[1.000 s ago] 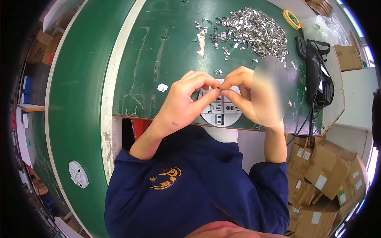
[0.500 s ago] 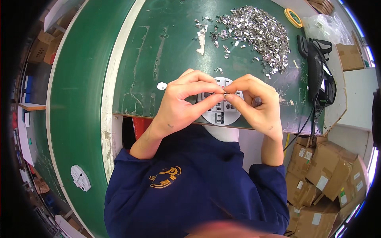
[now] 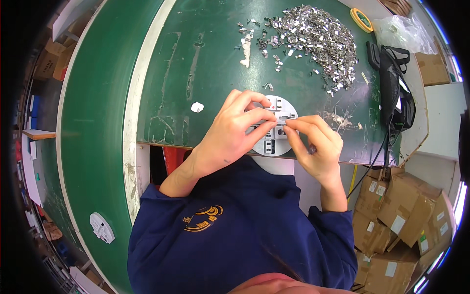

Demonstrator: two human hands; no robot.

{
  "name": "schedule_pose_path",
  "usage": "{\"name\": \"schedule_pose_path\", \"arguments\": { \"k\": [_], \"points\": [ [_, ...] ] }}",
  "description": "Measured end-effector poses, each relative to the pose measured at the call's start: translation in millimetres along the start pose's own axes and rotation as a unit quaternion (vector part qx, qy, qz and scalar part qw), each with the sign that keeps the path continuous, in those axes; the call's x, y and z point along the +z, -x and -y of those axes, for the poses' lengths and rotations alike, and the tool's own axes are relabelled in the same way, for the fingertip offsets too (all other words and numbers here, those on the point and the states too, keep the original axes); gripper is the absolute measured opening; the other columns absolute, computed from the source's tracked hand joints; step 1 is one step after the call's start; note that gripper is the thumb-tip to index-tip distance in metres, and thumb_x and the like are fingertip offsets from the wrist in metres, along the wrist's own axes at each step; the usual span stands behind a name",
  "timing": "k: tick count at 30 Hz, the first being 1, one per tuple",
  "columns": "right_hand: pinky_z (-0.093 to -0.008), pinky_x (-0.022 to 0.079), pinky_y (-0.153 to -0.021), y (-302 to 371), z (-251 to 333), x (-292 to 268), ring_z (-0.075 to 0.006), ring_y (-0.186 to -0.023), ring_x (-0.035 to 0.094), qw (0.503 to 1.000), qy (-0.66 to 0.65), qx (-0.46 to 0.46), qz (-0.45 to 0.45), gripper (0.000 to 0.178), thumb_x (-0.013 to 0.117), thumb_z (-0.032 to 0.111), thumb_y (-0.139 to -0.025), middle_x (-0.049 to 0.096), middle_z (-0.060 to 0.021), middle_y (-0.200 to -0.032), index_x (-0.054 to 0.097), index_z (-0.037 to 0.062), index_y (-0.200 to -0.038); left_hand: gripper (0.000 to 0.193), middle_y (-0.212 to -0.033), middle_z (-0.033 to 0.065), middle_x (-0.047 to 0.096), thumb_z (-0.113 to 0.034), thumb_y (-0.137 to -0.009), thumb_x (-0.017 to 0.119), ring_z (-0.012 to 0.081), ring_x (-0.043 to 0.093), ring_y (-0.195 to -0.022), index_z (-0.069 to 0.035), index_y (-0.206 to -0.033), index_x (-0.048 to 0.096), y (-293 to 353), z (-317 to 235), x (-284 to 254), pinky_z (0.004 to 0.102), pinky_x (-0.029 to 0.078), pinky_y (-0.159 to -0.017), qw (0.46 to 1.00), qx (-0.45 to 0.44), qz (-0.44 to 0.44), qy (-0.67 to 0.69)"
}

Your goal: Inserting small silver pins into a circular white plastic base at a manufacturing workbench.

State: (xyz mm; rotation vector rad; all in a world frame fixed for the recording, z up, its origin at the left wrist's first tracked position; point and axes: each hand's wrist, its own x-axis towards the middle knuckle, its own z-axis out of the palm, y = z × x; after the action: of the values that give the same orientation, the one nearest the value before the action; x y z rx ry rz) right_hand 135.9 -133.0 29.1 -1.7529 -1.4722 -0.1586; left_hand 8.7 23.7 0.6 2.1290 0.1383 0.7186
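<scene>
A round white plastic disc (image 3: 286,148) with raised grey and black socket-like parts rests at the table's near edge. Over its left half, my left hand (image 3: 237,127) closes thumb and fingers in a pinch; whatever lies between the tips is too small to make out. My right hand (image 3: 318,147) has its thumb and forefinger close together over the disc's right side, also hiding any small piece there. Something small and dark (image 3: 312,149) shows against its curled fingers. Just beyond the disc lie a few small metal clips (image 3: 268,86).
A large heap of metal clips (image 3: 318,44) covers the far table. To the right are a roll of yellow tape (image 3: 361,20), a clear plastic bag (image 3: 404,35) and a black bag (image 3: 395,93). Another white disc (image 3: 102,228) lies on the green strip at left. Cardboard boxes (image 3: 396,210) stand lower right.
My hands were pinching a small dark piece together above the disc. Now both are lower, the right hand has shifted down, and more of the disc shows.
</scene>
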Motion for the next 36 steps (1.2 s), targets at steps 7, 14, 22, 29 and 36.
{"name": "schedule_pose_path", "arguments": {
  "k": [7, 14, 22, 29, 36],
  "points": [
    [-0.0228, 0.037, -0.042, 5, -4, 11, -0.0084, -0.048, 0.052, 0.998, 0.025, -0.031, -0.045, 0.023, 0.081, -0.004, -0.072, 0.069, -0.0056, -0.082, 0.072, 0.0029, -0.091, 0.017, -0.108, 0.0028, 0.064, -0.003, -0.077, 0.077, 0.0187, 0.052, -0.086, -0.009, -0.092, 0.074, 0, -1, 2, 0.0305, 0.047, -0.075, 1.0, 0.004, -0.021, -0.011],
    [-0.0261, 0.049, -0.048, 7, 1, 9, -0.0168, -0.056, 0.064, 0.998, 0.049, -0.017, -0.022, 0.023, 0.081, -0.001, -0.071, 0.068, -0.007, -0.083, 0.069, 0.0025, -0.091, 0.017, -0.108, 0.0026, 0.064, -0.002, -0.076, 0.077, 0.0186, 0.052, -0.086, -0.009, -0.092, 0.074, 0, -1, 4, 0.0307, 0.047, -0.075, 1.0, 0.008, -0.027, -0.012],
    [-0.026, 0.047, -0.048, 5, 3, 8, -0.0156, -0.055, 0.061, 1.0, 0.023, 0.005, -0.007, 0.021, 0.08, -0.002, -0.074, 0.068, -0.0071, -0.083, 0.069, 0.0025, -0.091, 0.016, -0.109, 0.0029, 0.063, -0.003, -0.077, 0.077, 0.0187, 0.052, -0.087, -0.008, -0.092, 0.073, 0, -1, 3, 0.0305, 0.047, -0.077, 1.0, 0.006, -0.019, -0.005],
    [-0.0259, 0.043, -0.046, -10, 0, -2, -0.0141, -0.055, 0.059, 0.997, -0.011, 0.025, 0.074, 0.015, 0.075, -0.004, -0.078, 0.067, -0.0066, -0.084, 0.069, 0.0026, -0.089, 0.015, -0.112, 0.0041, 0.063, -0.003, -0.079, 0.076, 0.0199, 0.053, -0.09, -0.006, -0.093, 0.072, 3, -5, -4, 0.0309, 0.048, -0.079, 1.0, -0.011, 0.001, -0.002],
    [-0.0323, 0.05, -0.051, -23, -5, -1, -0.0237, -0.064, 0.066, 0.989, -0.011, -0.018, 0.145, 0.013, 0.071, -0.004, -0.08, 0.066, -0.0085, -0.085, 0.065, 0.002, -0.089, 0.014, -0.111, 0.0069, 0.064, -0.002, -0.079, 0.076, 0.0218, 0.06, -0.098, -0.003, -0.092, 0.071, 7, -1, -9, 0.0322, 0.051, -0.079, 1.0, -0.019, -0.013, 0.006]
  ]
}}
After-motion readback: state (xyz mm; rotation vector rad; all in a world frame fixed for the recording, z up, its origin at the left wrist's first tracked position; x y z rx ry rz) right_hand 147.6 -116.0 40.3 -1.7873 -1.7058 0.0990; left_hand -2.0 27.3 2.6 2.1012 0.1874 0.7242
